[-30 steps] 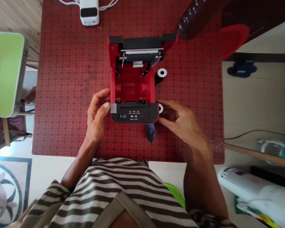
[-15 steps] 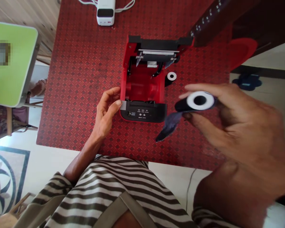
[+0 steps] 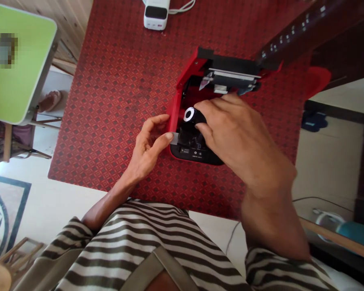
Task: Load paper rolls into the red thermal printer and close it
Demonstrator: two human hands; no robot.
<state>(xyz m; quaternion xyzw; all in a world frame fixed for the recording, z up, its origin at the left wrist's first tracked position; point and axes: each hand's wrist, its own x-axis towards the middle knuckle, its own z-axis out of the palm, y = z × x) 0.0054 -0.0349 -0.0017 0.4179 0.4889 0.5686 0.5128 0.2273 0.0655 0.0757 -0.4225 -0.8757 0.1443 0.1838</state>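
A red and black printer (image 3: 197,158) stands on the patterned red table with its lid raised. My right hand (image 3: 239,135) reaches over it and grips a black ribbon roll (image 3: 189,114) with a white core, held inside the open body. The ribbon's loose dark end hangs over the front edge of the cavity. At the printer's left front corner, my left hand (image 3: 150,145) rests its thumb on a grey tab (image 3: 175,138), its fingers against the red side wall. The right side of the body is hidden by my right hand.
Toward the table's (image 3: 121,101) far edge sits a white charger (image 3: 156,15) with cables. A dark, shiny long object (image 3: 291,38) slants in at the upper right, near the lid. A green table (image 3: 24,60) stands at the left, with part of a person beside it.
My right hand has moved left with the roll, from beside the printer into its open body. My left hand keeps its place at the corner. The view has shifted, and the second roll is now hidden.
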